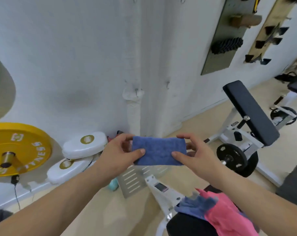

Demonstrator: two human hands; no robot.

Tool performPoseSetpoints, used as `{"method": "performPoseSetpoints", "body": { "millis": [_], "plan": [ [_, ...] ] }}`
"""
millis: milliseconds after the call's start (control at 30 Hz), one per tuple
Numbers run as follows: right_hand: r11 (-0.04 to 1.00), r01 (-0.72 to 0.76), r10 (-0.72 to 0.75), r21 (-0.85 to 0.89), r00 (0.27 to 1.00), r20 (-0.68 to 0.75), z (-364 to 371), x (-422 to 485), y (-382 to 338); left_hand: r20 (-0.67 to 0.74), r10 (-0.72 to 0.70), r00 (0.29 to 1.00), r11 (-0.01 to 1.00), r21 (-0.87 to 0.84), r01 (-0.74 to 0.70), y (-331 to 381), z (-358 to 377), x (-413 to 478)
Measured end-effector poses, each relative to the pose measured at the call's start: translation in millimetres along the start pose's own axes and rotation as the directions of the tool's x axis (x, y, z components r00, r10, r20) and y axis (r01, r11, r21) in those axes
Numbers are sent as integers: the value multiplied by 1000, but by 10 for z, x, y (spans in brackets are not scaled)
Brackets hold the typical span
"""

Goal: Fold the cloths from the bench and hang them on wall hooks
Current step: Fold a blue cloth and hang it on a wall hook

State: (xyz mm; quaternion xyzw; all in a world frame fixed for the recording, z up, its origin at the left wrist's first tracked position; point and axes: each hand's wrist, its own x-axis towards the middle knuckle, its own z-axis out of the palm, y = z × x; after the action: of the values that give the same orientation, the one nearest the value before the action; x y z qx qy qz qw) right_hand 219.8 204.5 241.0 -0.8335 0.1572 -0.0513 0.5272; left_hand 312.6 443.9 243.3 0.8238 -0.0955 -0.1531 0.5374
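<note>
Hands, left (120, 153) and right (193, 155), pinch the folded blue cloth (158, 150) by its ends, keeping it flat for the hook (168, 83).

Three cloths: one blue folded cloth (158, 153), two on the bench (192, 225); two hands.

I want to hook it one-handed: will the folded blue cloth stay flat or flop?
The folded blue cloth probably flops: it is pinched at both ends by the left hand and right hand. Its terry surface should grip.
</note>
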Motion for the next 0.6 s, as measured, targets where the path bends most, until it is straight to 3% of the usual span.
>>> {"method": "performPoseSetpoints", "body": {
  "millis": [200,433,600],
  "plan": [
    [1000,12,-14,-21,991,-129,24,751,-563,67,102,993,994,-42,-99,545,-377,795],
    [994,63,-78,-84,977,-196,-458,1769,-986,132,246,960,964,70,-256,1399,-467,1906],
    [989,126,-111,76,978,-178,-858,2718,-1677,82,336,938,938,59,-341,2065,-831,2652]
  ]
}}
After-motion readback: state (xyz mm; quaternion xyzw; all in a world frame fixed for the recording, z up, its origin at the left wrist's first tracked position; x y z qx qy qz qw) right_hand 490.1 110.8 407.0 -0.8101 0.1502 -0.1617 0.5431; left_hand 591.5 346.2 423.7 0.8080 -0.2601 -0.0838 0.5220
